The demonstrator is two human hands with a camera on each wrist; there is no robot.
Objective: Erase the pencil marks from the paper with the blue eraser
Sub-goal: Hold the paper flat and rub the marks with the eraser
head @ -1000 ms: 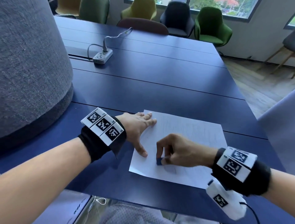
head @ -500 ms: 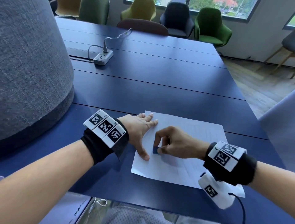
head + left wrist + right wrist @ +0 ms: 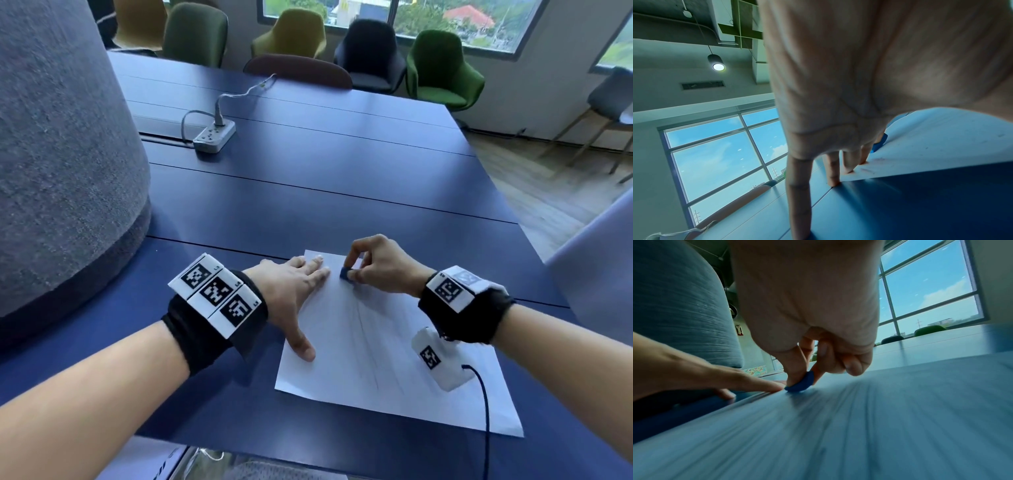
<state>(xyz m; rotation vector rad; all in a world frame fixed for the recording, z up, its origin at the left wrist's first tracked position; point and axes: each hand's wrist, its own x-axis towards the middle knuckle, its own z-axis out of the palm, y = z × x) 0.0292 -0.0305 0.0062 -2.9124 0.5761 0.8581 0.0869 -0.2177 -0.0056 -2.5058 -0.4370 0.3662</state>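
A white sheet of paper (image 3: 387,370) with faint pencil lines (image 3: 363,339) lies on the dark blue table (image 3: 308,192). My right hand (image 3: 376,267) pinches the small blue eraser (image 3: 345,273) between thumb and fingers and presses it onto the paper near its far left corner. The eraser (image 3: 801,382) shows under the thumb tip in the right wrist view, and the eraser (image 3: 878,143) also peeks past my left fingers. My left hand (image 3: 298,287) lies flat with fingers spread, holding down the paper's left edge (image 3: 920,146).
A big grey upholstered column (image 3: 65,154) stands at the left. A white power strip (image 3: 214,135) with its cable lies further back on the table. Several chairs (image 3: 442,68) line the far side. A grey chair back (image 3: 596,253) sits at the right edge.
My right hand has carried the eraser from the paper's near left part up to its far left corner. The left hand has kept its place on the sheet's edge.
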